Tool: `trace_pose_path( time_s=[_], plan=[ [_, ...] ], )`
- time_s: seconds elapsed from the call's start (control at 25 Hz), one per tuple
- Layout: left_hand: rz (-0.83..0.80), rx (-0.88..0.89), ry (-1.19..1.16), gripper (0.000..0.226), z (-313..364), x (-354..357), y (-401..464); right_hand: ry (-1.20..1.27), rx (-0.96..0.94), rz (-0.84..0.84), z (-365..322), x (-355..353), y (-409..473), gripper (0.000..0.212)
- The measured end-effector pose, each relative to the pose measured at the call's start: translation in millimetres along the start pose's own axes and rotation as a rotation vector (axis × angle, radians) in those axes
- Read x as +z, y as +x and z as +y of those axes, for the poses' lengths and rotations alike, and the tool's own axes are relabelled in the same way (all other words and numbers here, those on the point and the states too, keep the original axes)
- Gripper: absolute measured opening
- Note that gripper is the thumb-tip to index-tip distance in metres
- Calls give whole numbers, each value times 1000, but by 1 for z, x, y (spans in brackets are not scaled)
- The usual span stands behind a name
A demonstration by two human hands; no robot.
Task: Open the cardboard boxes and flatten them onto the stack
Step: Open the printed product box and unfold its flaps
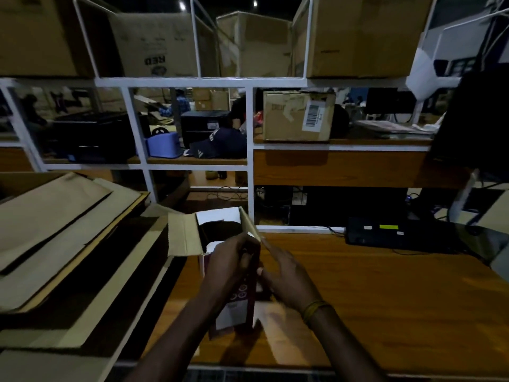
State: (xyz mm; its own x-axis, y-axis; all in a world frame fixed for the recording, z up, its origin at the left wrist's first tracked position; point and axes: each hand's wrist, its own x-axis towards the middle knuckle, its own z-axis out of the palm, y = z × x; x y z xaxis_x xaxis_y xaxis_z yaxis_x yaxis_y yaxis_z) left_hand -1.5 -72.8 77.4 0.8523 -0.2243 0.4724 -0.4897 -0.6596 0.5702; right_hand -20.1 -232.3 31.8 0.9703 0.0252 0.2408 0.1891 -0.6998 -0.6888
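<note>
Head view took in, largest first, the stack (68, 244) of flattened cardboard filling the left side, lying lower-left to upper-right and well left of both hands. Rested beside it on the desk (385, 285), whose wood ran off to the right. Stood near the desk's left edge, just beside the stack: the box (234, 271), small, dark-printed, upright, long axis running from the body toward the shelving, far end open with one brown flap (183, 235) folded out toward the stack. Showed a white lining inside the open mouth; contents too dark to tell.

Gripped the box's left face and top edge with the left hand (230, 267), fingers curled over the rim. Pressed against the right face with the right hand (286, 278), fingers mostly straight, a yellow band at the wrist. Sat squarely between the two hands, so neither nearer. Judged the coming squeeze to run across the short axis, then a carry leftward, favouring the left hand.
</note>
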Motion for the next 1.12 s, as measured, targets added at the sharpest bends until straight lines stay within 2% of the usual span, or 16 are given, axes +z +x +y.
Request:
trace_pose_path(
  time_s=[0.08,0.28,0.36,0.52,0.6,0.68,0.84,0.96,1.12],
  plan=[
    [9,-40,1,27,-5,-5,3,6,-19,20,-5,3,8,54],
    [79,-112,30,22,-31,-13,8,8,-116,193,-19,13,33,24],
    [17,-130,-32,21,-39,-19,9,-32,-107,234,-24,15,45,17],
    [-76,-69,49,23,-52,-30,20,-118,-80,266,-33,18,69,9],
    [-106,-66,78,24,-63,-33,29,-138,-84,245,-40,23,79,7],
    [-175,-59,127,25,-75,-33,39,-172,-104,178,-48,26,89,13],
    [-323,-71,200,43,-94,-42,56,-280,-171,22,-64,34,110,28],
    [-348,-49,170,47,-106,-53,68,-430,-217,34,-71,43,124,28],
    [-397,-11,189,68,-118,-65,76,-514,-252,79,-82,53,134,20]
  ],
)
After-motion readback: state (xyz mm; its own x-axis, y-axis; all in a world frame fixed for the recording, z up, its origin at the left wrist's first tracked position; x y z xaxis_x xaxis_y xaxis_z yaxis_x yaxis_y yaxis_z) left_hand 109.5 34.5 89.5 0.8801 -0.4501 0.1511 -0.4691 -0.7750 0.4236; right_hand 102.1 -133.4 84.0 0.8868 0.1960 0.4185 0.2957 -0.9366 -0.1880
